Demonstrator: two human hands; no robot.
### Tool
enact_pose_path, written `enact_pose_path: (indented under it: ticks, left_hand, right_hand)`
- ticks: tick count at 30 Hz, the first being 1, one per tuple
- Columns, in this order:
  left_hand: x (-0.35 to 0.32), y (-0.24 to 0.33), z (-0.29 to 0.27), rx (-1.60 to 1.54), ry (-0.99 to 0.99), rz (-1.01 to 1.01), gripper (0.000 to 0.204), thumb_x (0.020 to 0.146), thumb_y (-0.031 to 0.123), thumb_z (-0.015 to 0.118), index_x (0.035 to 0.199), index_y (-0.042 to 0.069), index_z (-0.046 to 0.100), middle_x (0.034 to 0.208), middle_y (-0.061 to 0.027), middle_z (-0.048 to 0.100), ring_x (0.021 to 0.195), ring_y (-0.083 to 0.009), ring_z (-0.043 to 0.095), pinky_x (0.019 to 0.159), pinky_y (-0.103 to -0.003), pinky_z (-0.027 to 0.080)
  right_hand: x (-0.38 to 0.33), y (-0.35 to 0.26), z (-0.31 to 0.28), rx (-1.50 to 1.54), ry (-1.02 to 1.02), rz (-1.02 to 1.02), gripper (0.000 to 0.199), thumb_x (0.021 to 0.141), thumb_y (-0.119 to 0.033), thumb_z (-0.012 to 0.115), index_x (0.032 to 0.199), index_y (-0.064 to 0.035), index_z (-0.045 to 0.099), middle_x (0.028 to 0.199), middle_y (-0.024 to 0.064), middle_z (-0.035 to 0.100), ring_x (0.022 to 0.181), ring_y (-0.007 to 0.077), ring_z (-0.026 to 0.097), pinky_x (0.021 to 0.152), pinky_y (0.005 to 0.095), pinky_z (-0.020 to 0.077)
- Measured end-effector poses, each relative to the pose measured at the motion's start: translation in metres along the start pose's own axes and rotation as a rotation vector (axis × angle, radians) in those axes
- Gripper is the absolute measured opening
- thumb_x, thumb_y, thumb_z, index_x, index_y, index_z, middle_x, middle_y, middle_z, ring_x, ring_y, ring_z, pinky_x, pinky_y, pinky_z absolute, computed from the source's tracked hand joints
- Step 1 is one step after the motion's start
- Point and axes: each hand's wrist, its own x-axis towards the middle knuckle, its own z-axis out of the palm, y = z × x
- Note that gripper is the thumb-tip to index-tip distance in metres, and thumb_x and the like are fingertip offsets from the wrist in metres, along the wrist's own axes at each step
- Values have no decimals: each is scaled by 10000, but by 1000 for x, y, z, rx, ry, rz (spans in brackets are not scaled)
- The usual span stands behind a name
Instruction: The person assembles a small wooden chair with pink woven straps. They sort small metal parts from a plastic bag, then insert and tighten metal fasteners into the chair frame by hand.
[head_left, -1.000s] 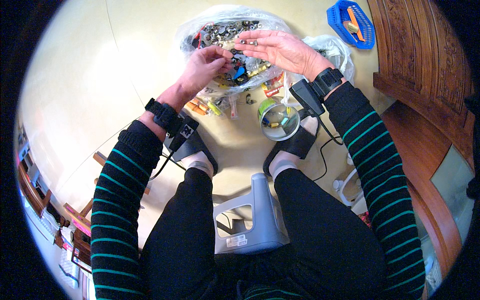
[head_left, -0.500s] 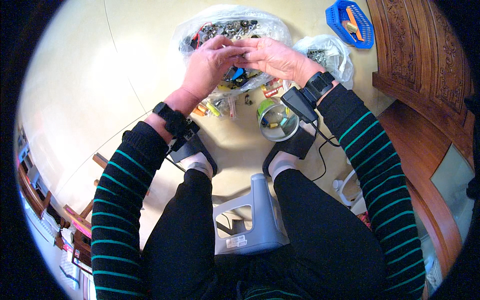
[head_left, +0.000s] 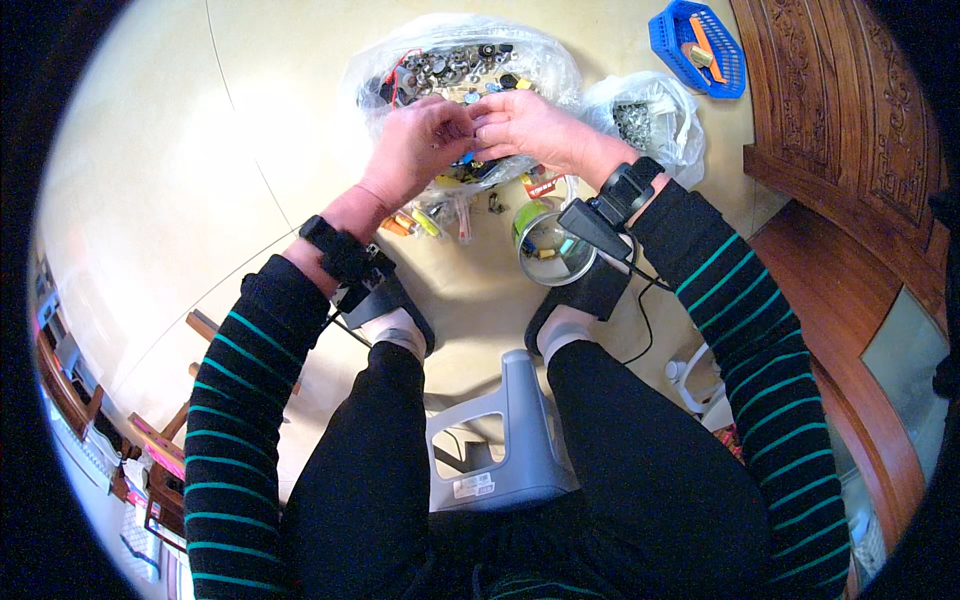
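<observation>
Head view: left hand (head_left: 408,147) and right hand (head_left: 540,130) meet above open plastic bag (head_left: 556,72) of small parts (head_left: 442,68), likely so drops land inside; fingers (head_left: 492,116) curled together, I cannot tell whether pinching anything.

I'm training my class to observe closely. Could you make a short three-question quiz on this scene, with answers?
1. True or false: the round tub is nearer the right slipper than the left slipper.

2. Multiple choice: what colour is the long item in the blue basket?
A) green
B) orange
C) white

3. Short answer: what are the left hand and right hand held over?

Key:
1. True.
2. B.
3. The large clear plastic bag of small loose parts.
</observation>
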Motion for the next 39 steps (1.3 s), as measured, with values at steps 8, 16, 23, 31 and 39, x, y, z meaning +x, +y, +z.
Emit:
enact_pose_path:
  ticks: [8, 16, 23, 31, 39]
  left_hand:
    - [10, -17, -44, -751, -130, -367, 69, 916, 68, 667, 983, 81, 679, 983, 12, 665, 897, -77, 610, 871, -236, 508]
    - [39, -39, -50, -522, -4, -157, 269, 966, 37, 602, 1228, -9, 643, 1144, -76, 657, 1049, -154, 626, 944, -266, 516]
    - [57, -54, -63, -886, 269, -481, 364, 917, 90, 672, 1230, -82, 609, 1167, -74, 653, 1000, -152, 650, 878, -261, 539]
    - [42, -53, -76, -215, 82, -45, 309, 999, 91, 568, 1293, 4, 607, 1110, -44, 627, 956, -100, 608, 867, -216, 520]
    - [-43, 16, -71, -834, 70, -490, 315, 1020, 216, 547, 1281, 58, 625, 888, 29, 602, 756, -53, 531, 688, -196, 459]
  right_hand:
    - [10, -34, -13, -1343, 415, -726, 287, 914, -68, 547, 1179, -86, 655, 1153, 131, 666, 1028, 294, 675, 863, 401, 557]
    - [66, -42, -52, -1471, 433, -754, 446, 850, -3, 554, 1263, -158, 622, 1303, 86, 595, 1217, 324, 566, 1046, 436, 456]
    - [78, -35, -46, -1373, 478, -771, 428, 836, 23, 550, 1234, -112, 632, 1227, 120, 641, 1182, 338, 590, 1018, 431, 479]
    - [52, -32, -51, -1489, 529, -796, 200, 905, -49, 536, 1035, -80, 684, 1053, 133, 681, 1034, 341, 635, 895, 430, 523]
    - [40, -38, -58, -1380, 460, -714, 225, 904, -38, 529, 1073, -69, 674, 1067, 155, 675, 1027, 357, 635, 900, 430, 519]
